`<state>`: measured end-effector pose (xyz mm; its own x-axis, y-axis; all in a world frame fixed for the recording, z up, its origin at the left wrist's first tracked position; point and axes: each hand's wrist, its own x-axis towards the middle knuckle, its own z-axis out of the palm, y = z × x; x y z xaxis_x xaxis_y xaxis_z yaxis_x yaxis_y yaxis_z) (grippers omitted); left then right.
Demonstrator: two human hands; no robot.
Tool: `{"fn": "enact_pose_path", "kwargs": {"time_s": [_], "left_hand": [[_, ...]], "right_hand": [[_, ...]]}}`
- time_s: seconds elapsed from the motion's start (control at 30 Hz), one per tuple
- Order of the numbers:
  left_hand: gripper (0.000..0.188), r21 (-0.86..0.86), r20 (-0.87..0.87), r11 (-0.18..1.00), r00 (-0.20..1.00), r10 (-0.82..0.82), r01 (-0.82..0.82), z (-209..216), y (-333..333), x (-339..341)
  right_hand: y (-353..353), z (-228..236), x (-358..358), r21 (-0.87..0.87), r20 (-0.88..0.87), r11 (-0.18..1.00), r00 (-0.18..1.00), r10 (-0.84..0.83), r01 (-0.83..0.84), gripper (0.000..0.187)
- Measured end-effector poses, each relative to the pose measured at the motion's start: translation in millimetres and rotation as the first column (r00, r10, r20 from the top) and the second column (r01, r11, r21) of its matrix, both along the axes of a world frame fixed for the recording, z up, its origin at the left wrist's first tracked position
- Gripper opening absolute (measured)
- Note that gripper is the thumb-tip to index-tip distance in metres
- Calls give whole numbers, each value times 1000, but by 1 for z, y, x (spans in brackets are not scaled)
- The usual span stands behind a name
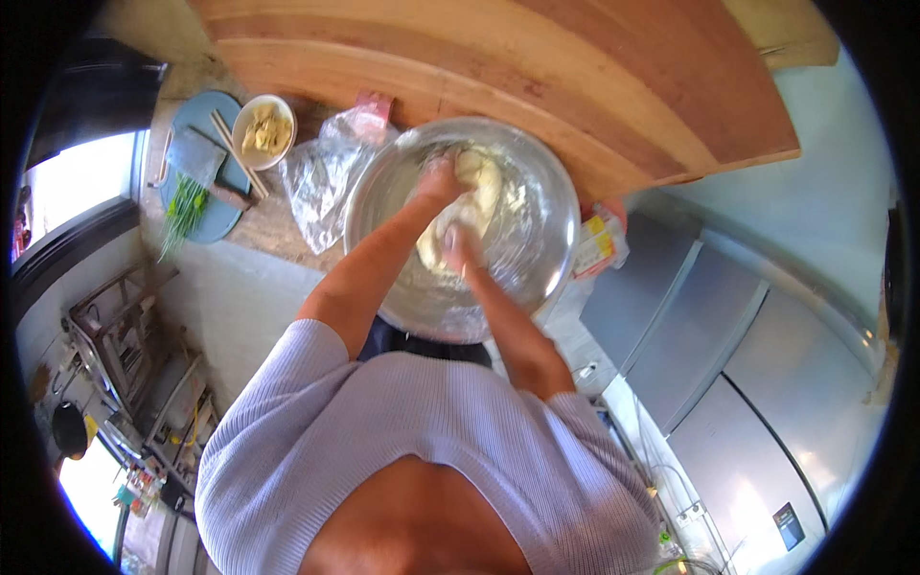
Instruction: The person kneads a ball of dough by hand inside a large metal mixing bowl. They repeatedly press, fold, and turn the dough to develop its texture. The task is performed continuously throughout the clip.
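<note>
A pale lump of dough (481,182) lies stretched out in a wide, shiny metal basin (548,278). My left hand (441,179) grips the dough near its far end, its fingers curled against it. Closer to me, my right hand (463,247) holds the nearer part; motion blurs it, and its fingers are partly hidden. White flour and small dough scraps cling to the basin's inner wall.
Left of the basin lie a crumpled clear plastic bag (321,177), a bowl of yellowish food (266,132), chopsticks (238,153), and a blue board (222,218) with a cleaver (196,156) and chopped greens (184,206). A large wooden board (498,57) stands behind. A grey fridge (747,383) is at right.
</note>
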<state>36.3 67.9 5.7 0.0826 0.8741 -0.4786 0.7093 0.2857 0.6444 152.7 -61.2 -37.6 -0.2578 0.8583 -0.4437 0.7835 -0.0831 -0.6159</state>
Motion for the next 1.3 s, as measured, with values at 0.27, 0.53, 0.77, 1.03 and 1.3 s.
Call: {"fn": "enact_pose_path", "kwargs": {"time_s": [0.27,0.53,0.77,1.03,1.3], "left_hand": [[43,428,37,892,983,-182,149,15,-50,-3],[65,358,0,834,893,-450,420,101,-106,-51],[86,248,-317,689,730,-606,681,43,-95,-28],[78,269,-464,754,767,-444,599,-6,-67,-10],[63,-46,-371,878,808,-458,476,15,-8,16]], "right_hand": [[0,72,62,242,-225,725,765,-604,644,31],[-13,110,31,329,-274,896,938,-211,298,39],[-38,126,8,110,23,990,996,-86,83,64],[53,51,17,-76,343,997,939,9,19,72],[110,28,56,-51,267,992,956,124,-115,44]]}}
